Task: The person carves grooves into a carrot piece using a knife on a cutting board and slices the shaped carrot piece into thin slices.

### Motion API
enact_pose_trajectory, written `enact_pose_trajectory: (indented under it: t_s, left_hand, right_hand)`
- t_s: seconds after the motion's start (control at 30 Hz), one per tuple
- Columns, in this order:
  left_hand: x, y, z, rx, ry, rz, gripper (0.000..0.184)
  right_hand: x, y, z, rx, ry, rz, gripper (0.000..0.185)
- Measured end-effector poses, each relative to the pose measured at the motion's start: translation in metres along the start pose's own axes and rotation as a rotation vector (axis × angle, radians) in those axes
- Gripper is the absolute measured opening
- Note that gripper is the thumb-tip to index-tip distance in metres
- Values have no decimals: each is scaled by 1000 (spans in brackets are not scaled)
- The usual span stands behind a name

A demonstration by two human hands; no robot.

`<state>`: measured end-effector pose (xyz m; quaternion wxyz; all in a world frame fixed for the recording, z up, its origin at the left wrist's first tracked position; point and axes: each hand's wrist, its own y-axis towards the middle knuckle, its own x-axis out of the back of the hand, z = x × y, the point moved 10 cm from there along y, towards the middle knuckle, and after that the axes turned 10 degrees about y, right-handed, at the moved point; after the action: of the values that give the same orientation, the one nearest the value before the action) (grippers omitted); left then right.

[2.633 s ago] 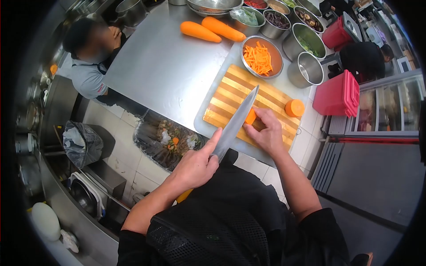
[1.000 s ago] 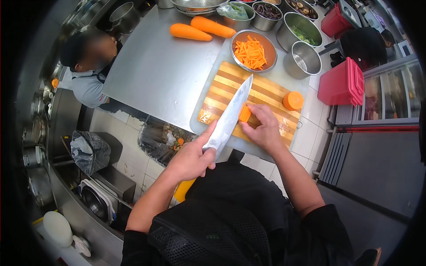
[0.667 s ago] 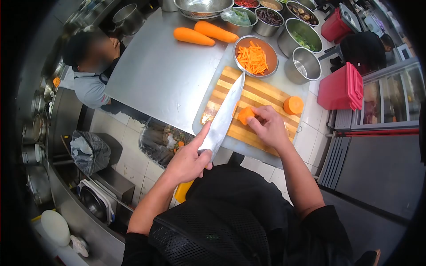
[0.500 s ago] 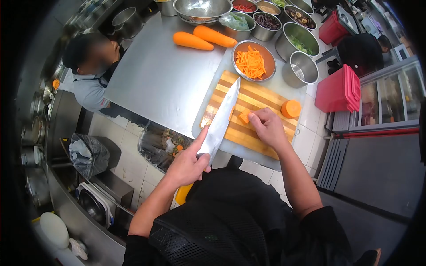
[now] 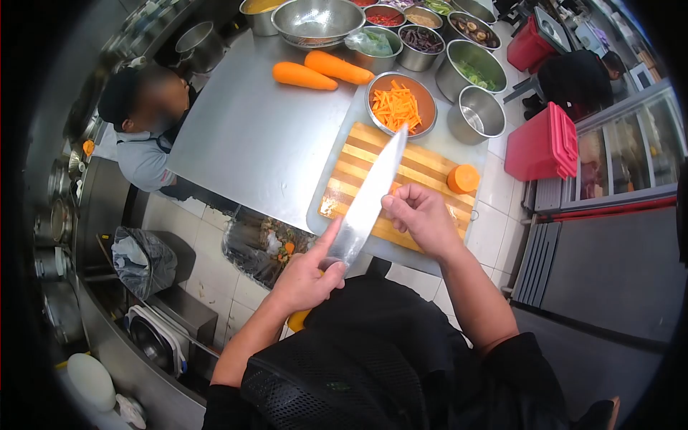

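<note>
My left hand (image 5: 309,278) grips a large kitchen knife, its broad blade (image 5: 373,197) slanting up and away over the striped wooden cutting board (image 5: 351,161). The knife tip overlaps the near rim of a metal bowl (image 5: 430,107) of carrot strips (image 5: 396,107). Close against the blade's right edge, my right hand (image 5: 423,217) has its thumb and fingers pinched together around a piece of carrot, which is mostly hidden by fingers and blade. A thick carrot chunk (image 5: 463,178) stands at the board's right side.
Two whole carrots (image 5: 304,76) lie on the steel table (image 5: 251,136). Metal containers, a colander (image 5: 317,21) and a small pot (image 5: 476,115) line the back and right. A person (image 5: 147,129) is at the left. Scraps fill a lined bin (image 5: 261,244) below the table edge.
The knife has swung right and its tip now reaches the bowl's rim. My right hand has shifted slightly down, and the carrot piece, plain to see before, is now mostly hidden.
</note>
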<state>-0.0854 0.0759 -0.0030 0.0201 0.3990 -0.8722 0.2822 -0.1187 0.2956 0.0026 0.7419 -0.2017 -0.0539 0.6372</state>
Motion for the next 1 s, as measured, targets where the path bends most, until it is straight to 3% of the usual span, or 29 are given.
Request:
enact_pose_trajectory:
  t_s: [0.07, 0.2, 0.33, 0.43, 0.5, 0.67, 0.77, 0.9, 1.0]
  left_hand:
    - [6, -3, 5, 42, -51, -37, 82]
    - [20, -6, 10, 48, -61, -133, 82]
    - [18, -7, 25, 120, 75, -126, 83]
    - [15, -16, 33, 159, 127, -136, 84]
    - [10, -19, 46, 163, 172, -100, 84]
    - [0, -18, 50, 234, 223, 1, 85]
    - [1, -15, 51, 228, 253, -16, 83]
    - [3, -13, 49, 198, 294, -21, 83]
    - [4, -15, 41, 182, 348, -26, 84]
  right_hand:
    - [9, 5, 3, 2, 0, -30, 25]
    - [35, 45, 78, 264, -580, -214, 30]
    - [31, 84, 116, 520, -1026, -237, 52]
    - [14, 56, 100, 378, -1042, -58, 71]
    - [6, 31, 64, 302, -1008, 83, 70]
    - [5, 21, -3, 419, -936, 5, 53]
    - [8, 8, 8, 661, -786, -139, 46]
    - [23, 13, 4, 725, -743, -270, 52]
    - [21, 18, -2, 621, -691, -208, 55]
